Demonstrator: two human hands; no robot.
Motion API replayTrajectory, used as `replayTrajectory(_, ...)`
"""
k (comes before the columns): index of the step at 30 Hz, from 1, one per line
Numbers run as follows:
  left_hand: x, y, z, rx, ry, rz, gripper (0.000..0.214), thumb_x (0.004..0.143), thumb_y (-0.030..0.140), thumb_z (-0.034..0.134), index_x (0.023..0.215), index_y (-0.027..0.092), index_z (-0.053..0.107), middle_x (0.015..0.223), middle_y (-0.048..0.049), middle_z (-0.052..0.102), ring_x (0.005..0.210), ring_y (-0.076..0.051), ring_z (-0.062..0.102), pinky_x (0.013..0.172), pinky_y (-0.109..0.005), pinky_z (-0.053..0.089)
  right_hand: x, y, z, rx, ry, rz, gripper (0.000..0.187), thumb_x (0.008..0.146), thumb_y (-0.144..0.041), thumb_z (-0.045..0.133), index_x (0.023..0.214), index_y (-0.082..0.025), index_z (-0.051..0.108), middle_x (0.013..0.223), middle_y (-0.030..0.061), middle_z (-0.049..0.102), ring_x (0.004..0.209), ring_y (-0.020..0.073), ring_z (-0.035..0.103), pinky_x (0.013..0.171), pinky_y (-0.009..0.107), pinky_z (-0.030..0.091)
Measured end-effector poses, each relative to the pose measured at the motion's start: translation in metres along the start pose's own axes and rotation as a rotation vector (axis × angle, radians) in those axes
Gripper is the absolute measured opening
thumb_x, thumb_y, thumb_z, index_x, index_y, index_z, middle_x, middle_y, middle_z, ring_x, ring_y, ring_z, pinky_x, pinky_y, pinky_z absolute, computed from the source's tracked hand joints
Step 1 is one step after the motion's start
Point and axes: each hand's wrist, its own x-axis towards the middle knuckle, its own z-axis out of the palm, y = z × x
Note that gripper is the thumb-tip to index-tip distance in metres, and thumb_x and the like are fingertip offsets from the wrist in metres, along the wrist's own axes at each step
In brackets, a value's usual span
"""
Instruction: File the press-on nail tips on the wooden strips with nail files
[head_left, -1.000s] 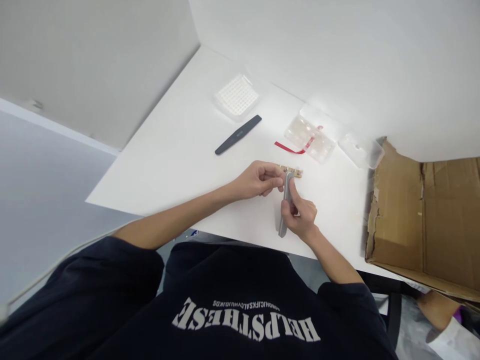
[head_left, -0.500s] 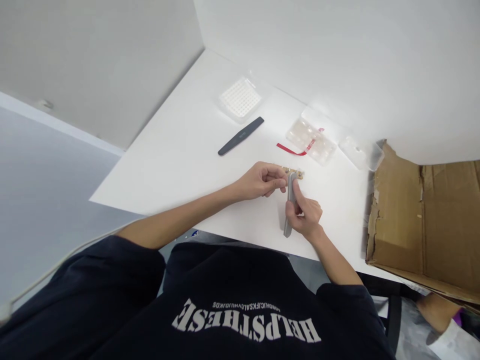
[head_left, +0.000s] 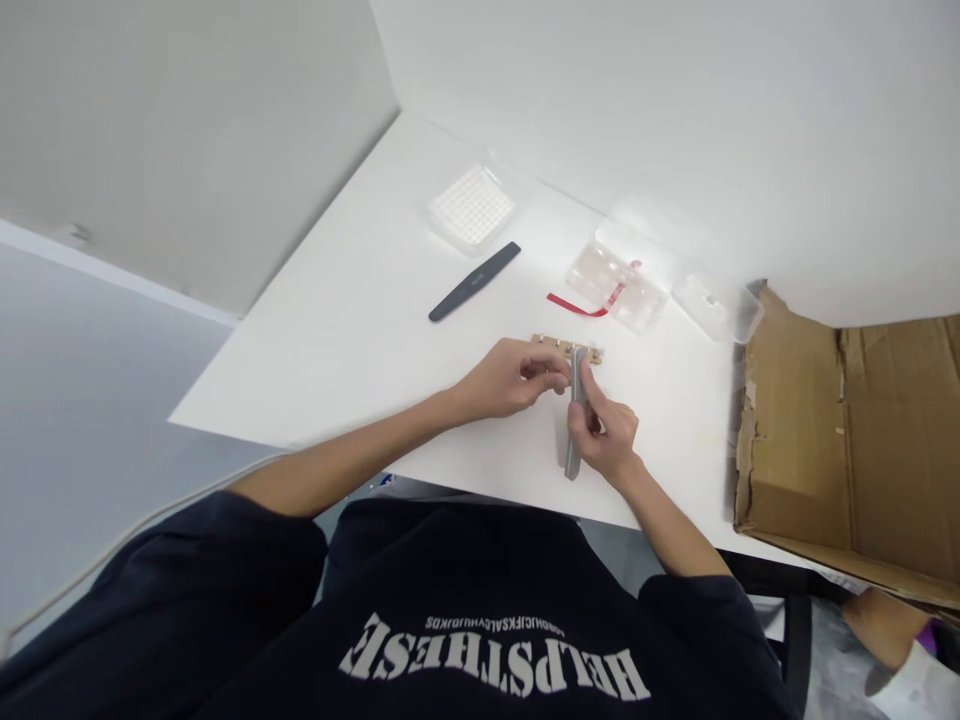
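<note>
My right hand (head_left: pixel 609 430) is closed around a grey nail file (head_left: pixel 573 455), its thumb lying along the upper part. The file points away from me, its far end at a small tan strip (head_left: pixel 549 343) with several little metallic studs. Fingers curled in a pinch, my left hand (head_left: pixel 517 378) is beside the file's upper end, just in front of the strip. Whatever its fingertips hold is too small or hidden to make out. A second, dark nail file (head_left: pixel 475 282) lies on the white table (head_left: pixel 360 330) beyond my left hand.
A clear case with a white grid (head_left: pixel 472 207) is at the back. To its right are a clear compartment box (head_left: pixel 619 285) with a red ribbon (head_left: pixel 577 305) and a clear lid-like tray (head_left: pixel 716 305). An open cardboard box (head_left: pixel 795 430) stands right; another person's arm (head_left: pixel 885 625) shows below it.
The view has shifted slightly. My left hand sits a little lower and further left against the strip, so more studs show. My right hand still grips the grey nail file.
</note>
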Motion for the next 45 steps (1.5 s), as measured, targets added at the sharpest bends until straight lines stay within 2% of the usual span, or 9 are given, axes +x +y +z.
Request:
replayTrajectory(6, -0.001, -0.002, 0.003, 0.084, -0.009, 0.047, 0.012, 0.088, 0.014, 0.067, 0.08, 0.018, 0.075, 0.072, 0.0003, 0.076, 0.06, -0.009, 0.059, 0.058, -0.021, 0.046, 0.002, 0.0, -0.001, -0.006, 0.009, 0.017, 0.063, 0.099, -0.017, 0.055, 0.162, -0.023, 0.049, 0.053, -0.0103, 0.042, 0.043, 0.0089, 0.033, 0.047, 0.021, 0.043)
replayTrajectory(12, 0.0, 0.001, 0.0, -0.142, -0.046, -0.122, 0.014, 0.093, 0.026, 0.07, 0.085, 0.015, 0.073, 0.073, -0.0022, 0.075, 0.047, -0.006, 0.054, 0.046, -0.018, 0.044, 0.012, 0.007, -0.011, 0.118, 0.066, 0.382, 0.058, 0.105, -0.031, 0.051, 0.162, -0.027, 0.048, 0.058, -0.0087, 0.045, 0.049, 0.0126, 0.04, 0.051, 0.027, 0.047)
replayTrajectory(17, 0.002, -0.006, -0.002, -0.226, -0.098, -0.193, 0.019, 0.094, 0.031, 0.074, 0.087, 0.014, 0.071, 0.075, -0.0032, 0.073, 0.047, -0.005, 0.053, 0.045, -0.017, 0.045, 0.011, 0.005, -0.01, 0.348, 0.035, 0.548, 0.064, 0.108, -0.039, 0.05, 0.168, -0.024, 0.031, 0.067, -0.0063, 0.058, 0.059, 0.0161, 0.063, 0.059, 0.03, 0.055)
replayTrajectory(22, 0.005, -0.015, -0.003, -0.296, -0.144, -0.22, 0.028, 0.095, 0.04, 0.076, 0.088, 0.013, 0.07, 0.077, -0.0031, 0.072, 0.046, -0.004, 0.053, 0.043, -0.017, 0.043, 0.012, 0.0, -0.008, 0.489, -0.029, 0.589, 0.045, 0.112, -0.042, 0.042, 0.152, -0.023, 0.048, 0.088, 0.0006, 0.068, 0.078, 0.0164, 0.07, 0.078, 0.035, 0.061)
replayTrajectory(27, 0.007, -0.014, -0.008, -0.37, -0.225, -0.269, 0.035, 0.093, 0.047, 0.078, 0.089, 0.012, 0.071, 0.079, -0.0033, 0.072, 0.046, -0.004, 0.052, 0.041, -0.017, 0.043, 0.01, -0.001, -0.01, 0.565, -0.101, 0.619, 0.039, 0.112, -0.043, 0.036, 0.141, -0.022, 0.053, 0.084, -0.0028, 0.056, 0.059, 0.0107, 0.051, 0.056, 0.026, 0.047)
replayTrajectory(29, 0.007, -0.012, -0.01, -0.391, -0.268, -0.292, 0.035, 0.092, 0.047, 0.079, 0.09, 0.012, 0.072, 0.077, -0.0024, 0.07, 0.046, -0.004, 0.052, 0.042, -0.016, 0.042, 0.01, -0.002, -0.013, 0.531, -0.154, 0.572, 0.041, 0.108, -0.043, 0.051, 0.142, -0.023, 0.053, 0.078, -0.0058, 0.05, 0.056, 0.0099, 0.045, 0.053, 0.025, 0.043)
replayTrajectory(33, 0.008, -0.01, -0.011, -0.429, -0.361, -0.311, 0.036, 0.091, 0.047, 0.08, 0.087, 0.012, 0.071, 0.074, -0.0017, 0.069, 0.046, -0.004, 0.051, 0.043, -0.016, 0.042, 0.014, -0.006, -0.017, 0.473, -0.268, 0.485, 0.061, 0.089, -0.036, 0.078, 0.144, -0.025, 0.054, 0.067, -0.012, 0.041, 0.051, 0.0088, 0.038, 0.05, 0.024, 0.039)
replayTrajectory(38, 0.007, -0.013, -0.011, -0.422, -0.397, -0.316, 0.039, 0.092, 0.05, 0.079, 0.084, 0.012, 0.07, 0.075, -0.0029, 0.069, 0.046, -0.004, 0.051, 0.042, -0.017, 0.042, 0.016, -0.01, -0.015, 0.384, -0.234, 0.423, 0.028, 0.09, -0.036, 0.076, 0.114, -0.023, 0.069, 0.061, -0.0109, 0.042, 0.051, 0.009, 0.038, 0.052, 0.025, 0.04)
replayTrajectory(45, 0.005, -0.015, -0.009, -0.412, -0.34, -0.316, 0.037, 0.093, 0.049, 0.078, 0.09, 0.013, 0.071, 0.074, -0.0002, 0.065, 0.048, -0.004, 0.05, 0.043, -0.017, 0.04, 0.015, -0.008, -0.011, 0.415, -0.171, 0.505, 0.029, 0.09, -0.037, 0.077, 0.114, -0.022, 0.074, 0.06, -0.0109, 0.042, 0.051, 0.0088, 0.039, 0.052, 0.025, 0.041)
